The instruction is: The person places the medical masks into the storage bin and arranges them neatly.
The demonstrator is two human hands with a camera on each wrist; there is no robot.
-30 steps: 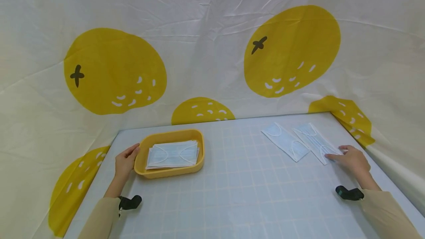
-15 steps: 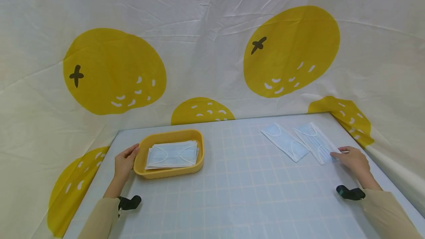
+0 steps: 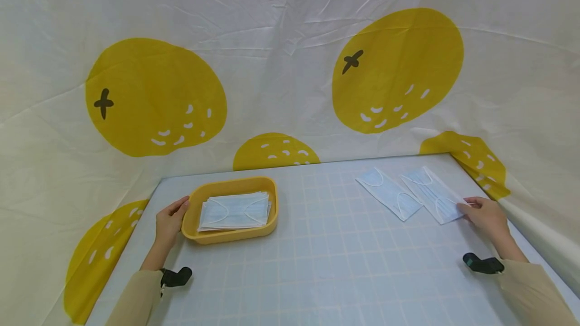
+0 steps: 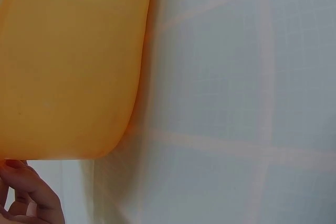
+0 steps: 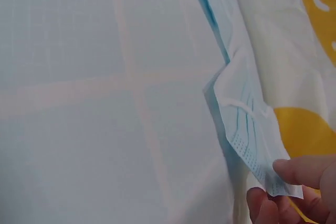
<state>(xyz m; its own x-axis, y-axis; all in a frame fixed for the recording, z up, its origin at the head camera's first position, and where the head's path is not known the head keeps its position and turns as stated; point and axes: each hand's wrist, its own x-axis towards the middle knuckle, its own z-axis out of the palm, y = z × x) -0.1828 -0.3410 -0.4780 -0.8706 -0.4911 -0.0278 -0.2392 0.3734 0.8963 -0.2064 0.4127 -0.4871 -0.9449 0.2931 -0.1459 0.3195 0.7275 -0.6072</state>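
Observation:
At the left, my left hand (image 3: 169, 219) grips the end of a yellow tray (image 3: 195, 235). Its fingertips meet the tray's wall (image 4: 73, 77) in the left wrist view. A stack of pale blue face masks (image 3: 235, 211) with white ear loops lies inside the tray. On the right, my right hand (image 3: 487, 220) pinches the near end of a single face mask (image 3: 432, 195) between thumb and fingers. That mask's pinched end (image 5: 254, 140) is bent up in the right wrist view. Another face mask (image 3: 389, 192) lies flat just left of it.
Both hands work over a table with a pale blue gridded cover (image 3: 317, 255). Behind it hangs a white cloth (image 3: 290, 79) with yellow fruit prints, which also runs down both sides of the table.
My right hand first drew back from the mask's loop toward its near corner, then took that end between thumb and fingers. The left hand and the tray have stayed put.

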